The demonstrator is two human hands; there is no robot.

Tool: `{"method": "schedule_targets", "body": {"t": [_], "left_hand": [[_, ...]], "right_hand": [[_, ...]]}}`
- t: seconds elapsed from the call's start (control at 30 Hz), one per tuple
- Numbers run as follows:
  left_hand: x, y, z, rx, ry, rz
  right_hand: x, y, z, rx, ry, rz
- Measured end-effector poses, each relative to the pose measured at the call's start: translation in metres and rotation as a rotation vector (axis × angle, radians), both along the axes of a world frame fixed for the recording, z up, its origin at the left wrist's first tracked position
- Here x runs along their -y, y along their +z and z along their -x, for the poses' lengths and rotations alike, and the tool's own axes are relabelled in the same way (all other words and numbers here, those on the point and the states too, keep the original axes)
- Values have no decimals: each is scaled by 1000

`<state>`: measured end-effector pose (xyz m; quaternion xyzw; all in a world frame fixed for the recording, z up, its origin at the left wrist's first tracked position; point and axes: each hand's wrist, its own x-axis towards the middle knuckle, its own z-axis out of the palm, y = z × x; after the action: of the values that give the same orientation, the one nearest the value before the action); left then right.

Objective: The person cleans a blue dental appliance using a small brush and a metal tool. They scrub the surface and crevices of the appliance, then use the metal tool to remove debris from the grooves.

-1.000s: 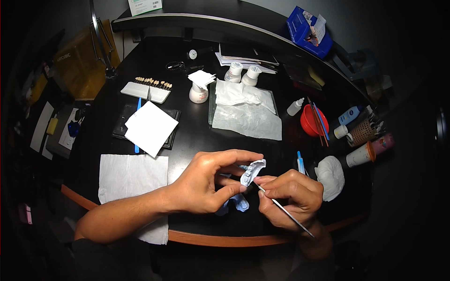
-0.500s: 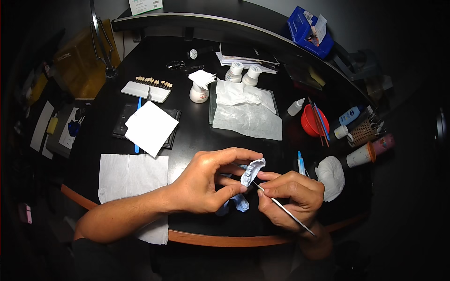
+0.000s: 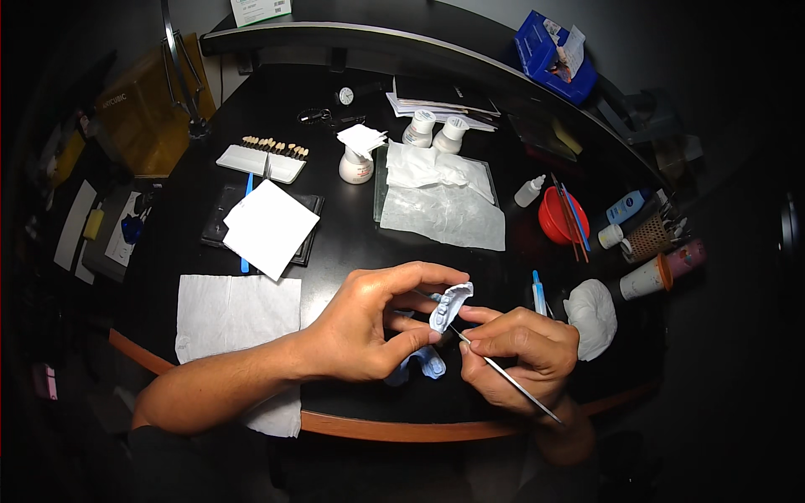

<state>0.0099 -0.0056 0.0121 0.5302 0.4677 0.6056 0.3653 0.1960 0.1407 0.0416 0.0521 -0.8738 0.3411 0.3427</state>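
My left hand [image 3: 369, 323] grips a pale blue-grey dental cast [image 3: 450, 307] between thumb and fingers, tilted above the front of the black desk. Pinched like a pen in my right hand [image 3: 527, 348] is a slim metal dental instrument [image 3: 513, 379]. Its thin tip meets or nearly meets the lower right edge of the cast; whether it touches is too small to tell. Beneath my left hand a second blue dental cast [image 3: 431, 363] lies on the desk, partly covered by that hand.
Left of my hands lie a paper towel [image 3: 239, 314], white sheets [image 3: 272, 230] and a tooth shade guide [image 3: 262, 162]. White bottles [image 3: 355, 168] and tissue on a glass plate [image 3: 443, 220] stand beyond. To the right are a red bowl [image 3: 553, 220], crumpled tissue [image 3: 592, 318] and a blue-capped pen [image 3: 537, 289].
Both hands have barely shifted. The cast and the instrument's tip sit very slightly further left, and both grips look the same.
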Motion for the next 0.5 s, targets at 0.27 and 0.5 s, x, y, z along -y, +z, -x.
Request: {"method": "schedule_targets", "body": {"t": [0.27,0.5], "left_hand": [[-4,-6,7,25,3,4],[1,-3,4,57,-10,27]], "right_hand": [[-6,-3,9,16,25,4],[1,-4,6,-7,-7,39]]}}
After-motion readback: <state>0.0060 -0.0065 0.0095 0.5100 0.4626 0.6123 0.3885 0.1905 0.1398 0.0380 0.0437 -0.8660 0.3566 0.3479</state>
